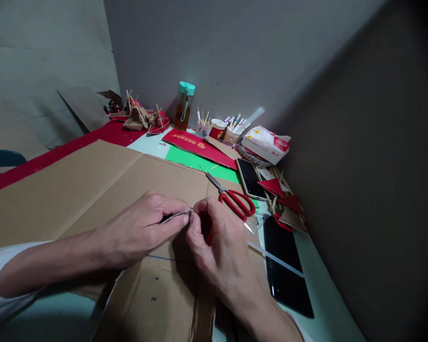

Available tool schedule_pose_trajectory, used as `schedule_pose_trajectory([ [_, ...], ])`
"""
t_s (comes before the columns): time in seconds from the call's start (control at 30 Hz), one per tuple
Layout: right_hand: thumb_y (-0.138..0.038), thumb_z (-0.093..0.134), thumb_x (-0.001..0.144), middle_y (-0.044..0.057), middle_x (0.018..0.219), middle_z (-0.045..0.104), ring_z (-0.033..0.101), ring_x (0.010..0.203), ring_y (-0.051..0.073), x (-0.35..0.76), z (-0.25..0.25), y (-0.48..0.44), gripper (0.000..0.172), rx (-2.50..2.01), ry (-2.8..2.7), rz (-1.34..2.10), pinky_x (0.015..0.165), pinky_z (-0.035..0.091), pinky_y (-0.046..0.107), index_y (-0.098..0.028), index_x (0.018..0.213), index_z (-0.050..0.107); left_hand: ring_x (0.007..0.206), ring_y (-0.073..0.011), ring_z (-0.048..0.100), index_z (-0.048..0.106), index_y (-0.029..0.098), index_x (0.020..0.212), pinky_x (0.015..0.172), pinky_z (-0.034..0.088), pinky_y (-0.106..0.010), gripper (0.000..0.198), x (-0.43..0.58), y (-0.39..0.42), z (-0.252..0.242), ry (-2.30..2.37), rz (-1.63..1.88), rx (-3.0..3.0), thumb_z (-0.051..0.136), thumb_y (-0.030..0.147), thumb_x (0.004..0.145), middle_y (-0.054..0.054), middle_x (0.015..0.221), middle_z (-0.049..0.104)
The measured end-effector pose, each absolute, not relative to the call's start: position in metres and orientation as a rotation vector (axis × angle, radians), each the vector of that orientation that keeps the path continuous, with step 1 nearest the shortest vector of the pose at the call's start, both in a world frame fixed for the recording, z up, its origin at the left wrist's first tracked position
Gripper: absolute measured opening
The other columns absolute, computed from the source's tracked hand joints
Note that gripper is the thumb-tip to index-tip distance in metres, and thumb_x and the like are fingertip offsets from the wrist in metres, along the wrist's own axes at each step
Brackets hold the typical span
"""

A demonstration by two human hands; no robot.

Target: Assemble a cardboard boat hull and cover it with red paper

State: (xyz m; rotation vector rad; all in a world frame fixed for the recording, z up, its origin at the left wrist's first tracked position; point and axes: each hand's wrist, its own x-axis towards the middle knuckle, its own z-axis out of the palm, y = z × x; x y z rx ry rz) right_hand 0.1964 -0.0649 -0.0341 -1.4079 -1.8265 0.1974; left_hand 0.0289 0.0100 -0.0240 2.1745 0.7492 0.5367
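My left hand (139, 230) is closed, thumb and fingers pinching a thin piece of card (176, 216) seen nearly edge-on. At its right end, my right hand (223, 242) pinches with thumb and forefinger. Something red shows inside the curl of the right fingers; its shape is mostly hidden. Both hands are over a large brown cardboard sheet (100, 190) with fold lines. Below them lies a cardboard flap (157, 304) bearing a blue line and dark marks. Just beyond my right hand, red-handled scissors (231, 194) rest with blades slightly apart.
On the right are a phone (251, 178), a black tablet-like slab (288, 270) and a translucent stick (276, 259). Behind stand a bottle (183, 107), cups of sticks and pens (231, 135), and a tissue pack (266, 142). Small red boat models (159, 122) sit back left.
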Motion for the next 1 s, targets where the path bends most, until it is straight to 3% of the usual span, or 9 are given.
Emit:
schedule_pose_trajectory([
  [0.43,-0.017,0.053,0.098,0.000,0.074,0.062,0.055,0.064,0.012,0.190,-0.038,-0.062,0.016,-1.452,-1.789,0.003,0.059,0.037,0.026,-0.016,0.084,0.059,0.068,-0.0186,0.061,0.065,0.022,0.073,0.066,0.043,-0.030,0.040,0.035,0.005,-0.031,0.885,0.607,2.126,0.040,0.041,0.097,0.000,0.072,0.072],
  [0.83,-0.026,0.054,0.101,0.004,0.089,0.070,0.063,0.079,0.017,0.206,-0.037,-0.042,0.013,-1.446,-1.742,0.291,0.070,0.043,0.027,-0.020,0.094,0.062,0.072,-0.0218,0.059,0.062,0.021,0.074,0.068,0.044,-0.034,0.038,0.039,0.033,-0.013,0.889,0.531,2.192,0.041,0.047,0.092,-0.003,0.073,0.068],
  [1.0,-0.023,0.056,0.101,0.001,0.084,0.064,0.057,0.076,0.016,0.209,-0.025,-0.036,0.015,-1.380,-1.780,0.282,0.068,0.039,0.027,-0.020,0.086,0.058,0.072,-0.0210,0.056,0.054,0.022,0.068,0.070,0.044,-0.034,0.033,0.044,0.044,0.016,0.756,0.562,2.284,0.043,0.044,0.089,-0.002,0.074,0.065],
])
